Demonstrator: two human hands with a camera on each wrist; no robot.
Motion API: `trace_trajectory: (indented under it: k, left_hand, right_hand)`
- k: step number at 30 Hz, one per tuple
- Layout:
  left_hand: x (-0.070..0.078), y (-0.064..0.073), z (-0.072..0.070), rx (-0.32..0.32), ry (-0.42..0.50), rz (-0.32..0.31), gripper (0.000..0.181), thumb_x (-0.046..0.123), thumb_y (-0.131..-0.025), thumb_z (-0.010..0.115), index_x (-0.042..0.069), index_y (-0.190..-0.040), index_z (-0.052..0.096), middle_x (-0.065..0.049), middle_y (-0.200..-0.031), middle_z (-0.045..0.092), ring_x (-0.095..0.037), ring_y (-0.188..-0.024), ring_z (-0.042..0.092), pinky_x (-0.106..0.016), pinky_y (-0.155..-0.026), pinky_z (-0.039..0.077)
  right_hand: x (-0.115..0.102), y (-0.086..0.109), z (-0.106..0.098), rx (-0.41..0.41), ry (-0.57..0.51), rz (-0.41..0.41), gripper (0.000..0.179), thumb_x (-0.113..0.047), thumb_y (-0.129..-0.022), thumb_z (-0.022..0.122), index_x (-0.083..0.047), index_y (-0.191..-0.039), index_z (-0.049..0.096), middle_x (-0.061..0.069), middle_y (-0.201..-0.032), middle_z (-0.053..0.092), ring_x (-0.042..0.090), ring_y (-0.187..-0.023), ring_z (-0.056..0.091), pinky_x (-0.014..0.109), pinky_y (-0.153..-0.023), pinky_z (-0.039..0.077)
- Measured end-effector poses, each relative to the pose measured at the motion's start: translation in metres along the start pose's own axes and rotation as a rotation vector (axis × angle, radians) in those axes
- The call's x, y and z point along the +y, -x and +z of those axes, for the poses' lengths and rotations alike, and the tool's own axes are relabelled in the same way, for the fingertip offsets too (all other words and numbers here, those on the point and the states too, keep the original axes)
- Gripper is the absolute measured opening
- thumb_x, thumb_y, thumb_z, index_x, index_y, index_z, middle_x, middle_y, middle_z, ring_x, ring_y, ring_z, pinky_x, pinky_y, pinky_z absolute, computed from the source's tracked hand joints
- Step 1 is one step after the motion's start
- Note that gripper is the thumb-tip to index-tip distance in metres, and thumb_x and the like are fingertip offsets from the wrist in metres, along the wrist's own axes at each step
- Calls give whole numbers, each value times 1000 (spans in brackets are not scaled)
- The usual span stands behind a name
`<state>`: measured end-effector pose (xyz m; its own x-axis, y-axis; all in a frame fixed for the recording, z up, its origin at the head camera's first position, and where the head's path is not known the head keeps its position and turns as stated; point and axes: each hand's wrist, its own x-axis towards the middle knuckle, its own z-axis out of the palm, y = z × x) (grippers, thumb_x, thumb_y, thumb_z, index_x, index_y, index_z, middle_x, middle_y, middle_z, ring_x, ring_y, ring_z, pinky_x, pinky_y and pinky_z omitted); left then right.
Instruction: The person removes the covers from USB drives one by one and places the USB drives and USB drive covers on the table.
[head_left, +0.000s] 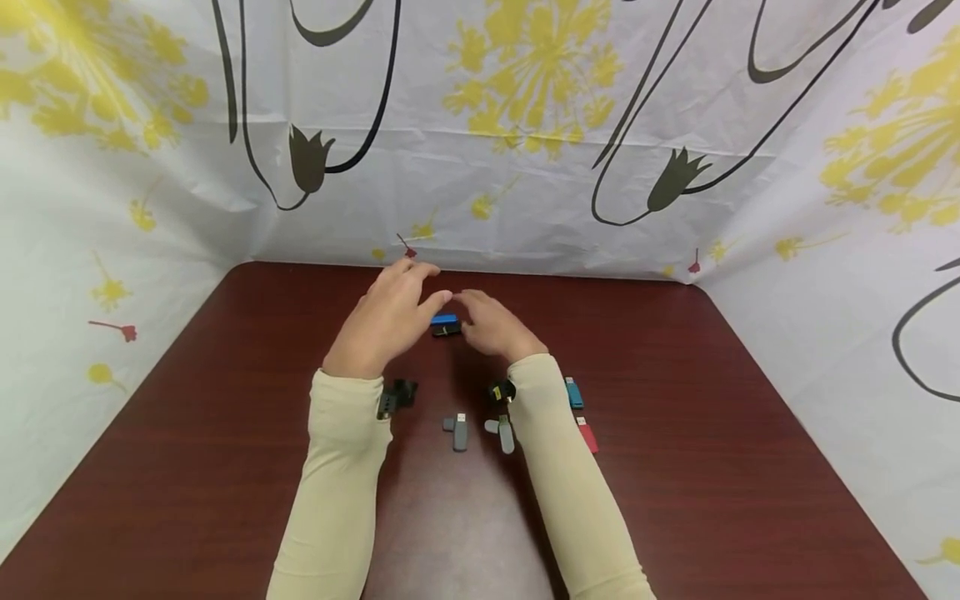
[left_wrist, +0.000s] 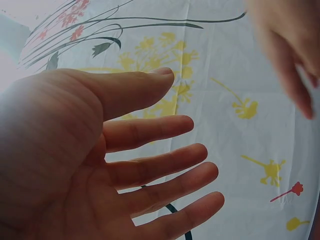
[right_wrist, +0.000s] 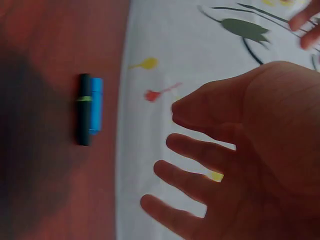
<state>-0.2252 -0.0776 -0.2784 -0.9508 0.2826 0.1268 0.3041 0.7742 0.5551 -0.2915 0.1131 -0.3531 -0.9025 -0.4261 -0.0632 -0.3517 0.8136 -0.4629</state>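
Both hands hover over the far part of the table, holding nothing. My left hand (head_left: 386, 321) has its fingers spread and nearly straight; its bare palm shows in the left wrist view. My right hand (head_left: 497, 323), a little lower, is likewise spread with fingers slightly bent. Between them, beyond the fingertips, lie a slim blue stick (head_left: 444, 319) and a black stick (head_left: 447, 330) with a thin yellow-green band. In the right wrist view, the black stick (right_wrist: 84, 112) and blue stick (right_wrist: 96, 106) lie side by side, apart from the fingers.
Nearer on the dark red table (head_left: 225, 450) lie a grey USB stick (head_left: 460, 435) with its cap beside it and a silver-grey USB stick (head_left: 506, 435). A teal USB stick (head_left: 574, 394) and a red USB stick (head_left: 588, 437) show beside my right sleeve. Patterned white sheeting (head_left: 420, 192) surrounds the table.
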Motion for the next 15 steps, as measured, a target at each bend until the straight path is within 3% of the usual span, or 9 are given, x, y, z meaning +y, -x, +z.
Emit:
trace_trajectory:
  k: [8,12,15]
  left_hand:
    - [1,0,0,-12,2,9,52,36,-113,58,9,-158,53,-15,-167,43,-36,-153,45,-60,-120,44]
    - [1,-1,1,-23,3,4,52,37,-114,57,11,-159,52,-14,-168,41,-35,-156,41,-60,-123,42]
    - [1,-1,2,-27,3,2,52,37,-114,57,11,-159,52,-14,-168,42,-35,-156,41,-60,-123,42]
  right_hand:
    - [5,-11,26,-220,-32,64,61,-4,-112,42,-2,-171,25,18,-180,19,36,-168,15,51,-136,19]
    - [5,-14,33,-269,-15,86,63,-4,-112,39,-6,-172,22,16,-181,13,37,-169,5,50,-137,12]
    - [4,-14,34,-270,1,102,62,-5,-112,40,-8,-172,24,14,-181,19,35,-169,13,49,-137,18]
